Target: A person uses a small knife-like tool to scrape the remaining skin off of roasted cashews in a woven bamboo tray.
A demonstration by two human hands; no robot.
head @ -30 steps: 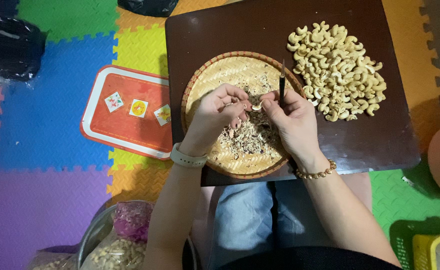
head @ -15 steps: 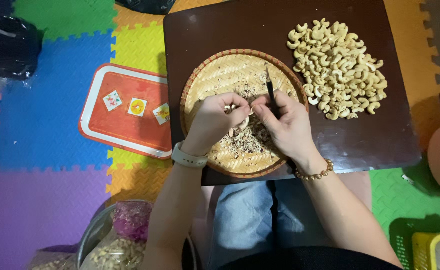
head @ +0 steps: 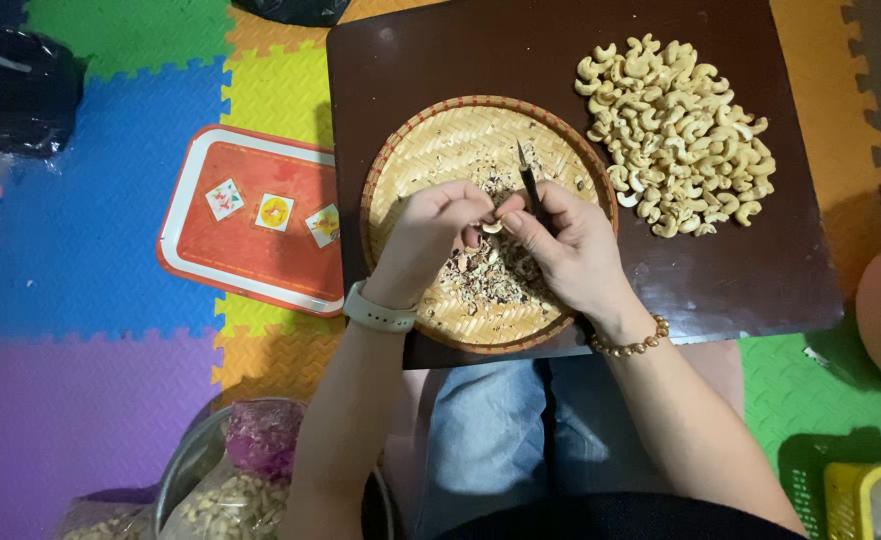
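My left hand (head: pixel 431 240) and my right hand (head: pixel 566 250) meet over a round woven bamboo tray (head: pixel 431 160) on a dark brown low table (head: pixel 441 60). Between the fingertips of both hands sits a pale cashew nut (head: pixel 492 226). My right hand also grips a thin dark-handled blade (head: pixel 529 182) that points up and away. Brown skin flakes (head: pixel 486 280) lie in the tray under the hands. A heap of peeled cashews (head: pixel 676 135) lies on the table to the right of the tray.
A red tray with white rim (head: pixel 251 225) and three small picture cards lies on the coloured foam floor mat at left. A metal bowl with bagged cashews (head: pixel 226 485) is at bottom left. A black bag (head: pixel 16 85) sits top left; a green and yellow basket (head: pixel 861 490) bottom right.
Both hands have shifted slightly on the tray while working the nut; the blade has tilted a little to the left.
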